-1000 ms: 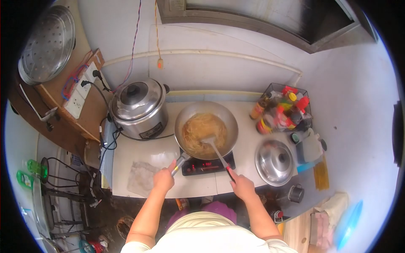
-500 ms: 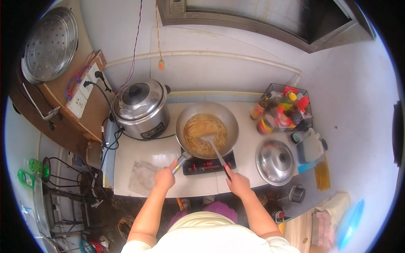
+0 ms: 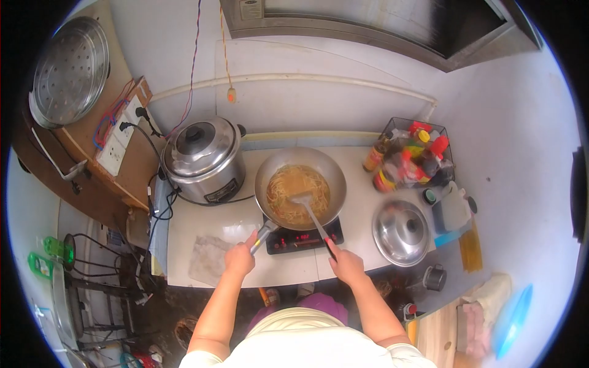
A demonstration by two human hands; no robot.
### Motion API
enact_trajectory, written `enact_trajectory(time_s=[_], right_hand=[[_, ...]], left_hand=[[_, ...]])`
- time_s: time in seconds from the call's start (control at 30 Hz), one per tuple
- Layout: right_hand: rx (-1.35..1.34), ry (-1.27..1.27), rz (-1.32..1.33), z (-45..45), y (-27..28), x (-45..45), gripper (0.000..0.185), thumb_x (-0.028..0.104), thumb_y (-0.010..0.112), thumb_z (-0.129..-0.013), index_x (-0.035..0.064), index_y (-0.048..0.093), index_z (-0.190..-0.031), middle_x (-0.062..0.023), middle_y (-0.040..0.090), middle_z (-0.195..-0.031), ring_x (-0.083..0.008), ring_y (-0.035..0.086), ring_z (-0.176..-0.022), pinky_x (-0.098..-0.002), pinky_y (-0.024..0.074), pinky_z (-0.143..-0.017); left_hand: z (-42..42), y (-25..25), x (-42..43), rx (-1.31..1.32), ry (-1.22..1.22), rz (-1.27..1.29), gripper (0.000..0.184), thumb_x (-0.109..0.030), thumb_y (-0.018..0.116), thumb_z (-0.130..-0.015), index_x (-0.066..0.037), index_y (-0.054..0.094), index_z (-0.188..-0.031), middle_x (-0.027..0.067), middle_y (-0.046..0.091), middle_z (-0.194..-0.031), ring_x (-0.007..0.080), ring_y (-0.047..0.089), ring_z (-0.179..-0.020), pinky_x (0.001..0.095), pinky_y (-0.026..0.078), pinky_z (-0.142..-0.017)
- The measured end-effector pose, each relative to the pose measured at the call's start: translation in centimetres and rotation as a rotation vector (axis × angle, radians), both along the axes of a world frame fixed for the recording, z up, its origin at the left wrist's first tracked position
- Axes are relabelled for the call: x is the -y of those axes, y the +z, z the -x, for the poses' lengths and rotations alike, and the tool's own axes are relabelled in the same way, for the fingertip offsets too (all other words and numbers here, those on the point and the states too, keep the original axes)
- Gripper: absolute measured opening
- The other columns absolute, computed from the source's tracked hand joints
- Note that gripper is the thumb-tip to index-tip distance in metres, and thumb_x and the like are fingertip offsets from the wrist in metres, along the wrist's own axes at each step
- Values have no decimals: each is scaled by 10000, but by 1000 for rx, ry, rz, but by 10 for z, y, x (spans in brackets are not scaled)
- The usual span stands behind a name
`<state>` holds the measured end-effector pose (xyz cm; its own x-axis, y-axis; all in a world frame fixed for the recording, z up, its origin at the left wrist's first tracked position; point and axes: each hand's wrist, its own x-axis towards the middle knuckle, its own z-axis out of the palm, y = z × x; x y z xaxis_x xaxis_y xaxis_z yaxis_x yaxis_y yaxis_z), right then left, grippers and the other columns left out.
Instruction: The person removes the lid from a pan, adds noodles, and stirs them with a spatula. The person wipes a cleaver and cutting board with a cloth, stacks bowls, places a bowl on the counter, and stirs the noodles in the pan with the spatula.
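A steel wok (image 3: 335, 178) sits on a black induction cooker (image 3: 294, 240) whose red display is lit. Inside it, noodle-like strands (image 3: 294, 186) lie in a brown broth. My left hand (image 3: 240, 257) is closed around the wok's handle (image 3: 264, 235), at the front left of the wok. Gripped in my right hand (image 3: 346, 266) is a spatula (image 3: 315, 219) with a metal shaft and dark handle. Its flat blade rests in the broth near the middle of the wok, and the blade's lower edge is partly hidden by the liquid.
Left of the wok stands a steel electric cooker (image 3: 204, 159) with its lid on. A domed lid (image 3: 401, 233) lies to the right, below a wire basket (image 3: 452, 147) of bottles and packets. A grey cloth (image 3: 207, 259) is at the table's front left.
The view has shifted slightly. Both hands keep their grips, and the spatula blade stays at nearly the same spot in the broth.
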<state>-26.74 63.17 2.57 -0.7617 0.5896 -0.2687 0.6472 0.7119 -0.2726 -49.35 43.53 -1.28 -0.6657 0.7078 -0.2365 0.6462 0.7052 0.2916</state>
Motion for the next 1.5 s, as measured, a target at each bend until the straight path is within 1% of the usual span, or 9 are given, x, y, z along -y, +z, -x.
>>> enact_trajectory(time_s=[0.43, 0.9, 1.2, 1.5], right_hand=[[23, -14, 20, 1, 3, 1, 565, 227, 583, -814, 213, 388, -1344, -148, 620, -823, -318, 624, -775, -435, 497, -679], [-15, -15, 14, 0, -1, 1, 569, 224, 598, -800, 206, 403, -1334, -145, 621, -806, -317, 624, -759, -434, 498, -658], [-8, -11, 6, 0, -1, 1, 564, 229, 597, -805, 207, 404, -1335, -147, 622, -804, -320, 625, -751, -436, 499, -660], [5, -16, 23, 0, 0, 1, 573, 232, 592, -807, 210, 392, -1343, -148, 618, -811, -320, 622, -761, -438, 497, -664]], left_hand=[[1, -2, 1, 7, -4, 0, 744, -68, 574, -716, -331, 336, -1369, 126, 614, -857, 314, 617, -803, 430, 487, -684], [1, 1, 0, 23, 4, 41, 737, -68, 566, -728, -328, 325, -1374, 125, 618, -877, 312, 617, -821, 427, 487, -695], [0, 0, 0, 15, 11, 25, 725, -57, 558, -722, -326, 350, -1363, 127, 617, -869, 315, 617, -810, 431, 486, -690], [0, -4, 1, -6, 0, -1, 729, -58, 561, -720, -325, 346, -1363, 127, 619, -857, 320, 619, -794, 436, 487, -681]])
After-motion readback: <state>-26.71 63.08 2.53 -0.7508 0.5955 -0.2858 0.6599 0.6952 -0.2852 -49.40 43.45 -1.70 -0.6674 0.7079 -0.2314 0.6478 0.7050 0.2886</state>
